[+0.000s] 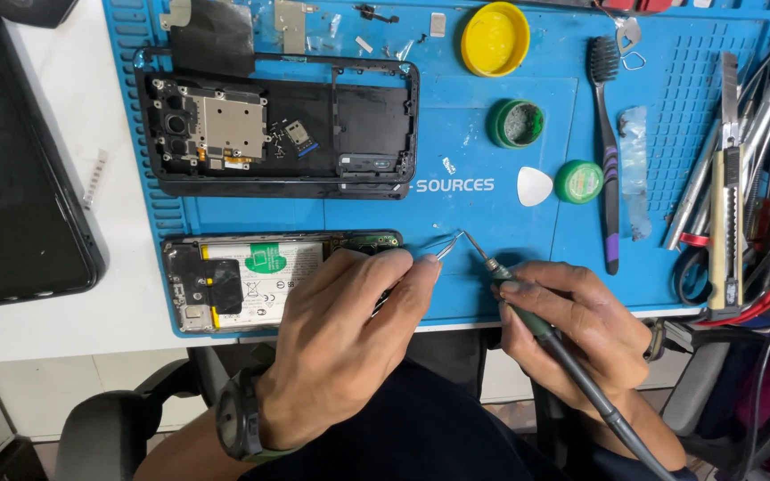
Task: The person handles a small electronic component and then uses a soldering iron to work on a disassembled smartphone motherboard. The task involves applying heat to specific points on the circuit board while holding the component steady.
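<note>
Left hand: fingers pinched narrow on fine metal tweezers, whose tips slant up and to the right, ending just beside the iron's tip.
Right hand: fingers wrapped shut around the grip of a soldering iron; its cable runs down and right past the wrist.
Iron, long axis: lies on a diagonal, tip at upper left, handle at lower right.
Meeting point: both tool tips converge over bare blue work mat, just right of the opened phone near the mat's front edge; whatever sits between them is too small to tell.
Nearer hand: the left partly covers the opened phone's right end; the right is apart from it.
Opened phone: lies lengthwise left to right, white battery label upward.
Beyond: a phone frame with exposed board, a yellow lid, two green pots, a white pick, a black brush.
Right edge: loose hand tools in a heap.
</note>
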